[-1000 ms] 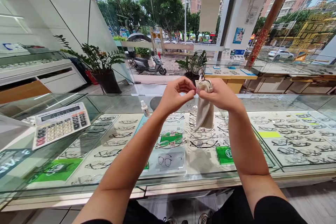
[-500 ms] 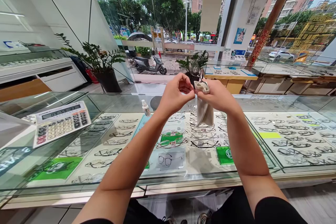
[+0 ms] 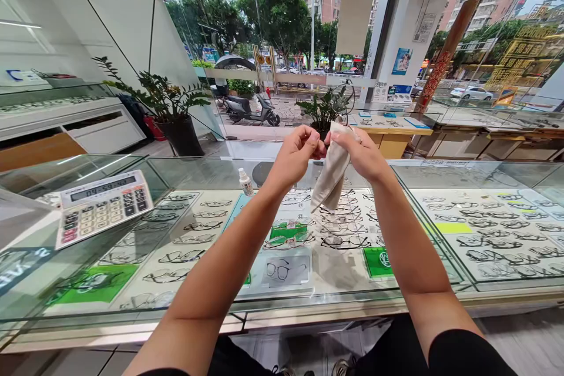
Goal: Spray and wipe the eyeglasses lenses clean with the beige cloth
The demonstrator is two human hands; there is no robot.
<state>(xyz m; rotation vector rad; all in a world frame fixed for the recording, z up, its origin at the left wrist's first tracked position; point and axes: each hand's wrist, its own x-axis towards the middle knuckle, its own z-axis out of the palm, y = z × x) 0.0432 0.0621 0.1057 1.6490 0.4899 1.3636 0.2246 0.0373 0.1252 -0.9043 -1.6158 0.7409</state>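
The right hand [image 3: 366,155] pinches a beige cloth [image 3: 332,173] together with wire-rimmed eyeglasses [image 3: 344,98], which rise above its fingers over the glass display case [image 3: 337,273]. Just to the left, the left hand [image 3: 294,157] curls, thumb near the fingers; whether it grips anything cannot be told. Farther left stand a white spray bottle [image 3: 245,183] and a desktop calculator [image 3: 104,207].

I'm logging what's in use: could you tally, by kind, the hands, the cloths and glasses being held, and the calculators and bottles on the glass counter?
Hands (left hand, right hand): 2
Held beige cloth: 1
Held glasses, partly hidden: 1
Calculator: 1
White bottle: 1
Total: 6
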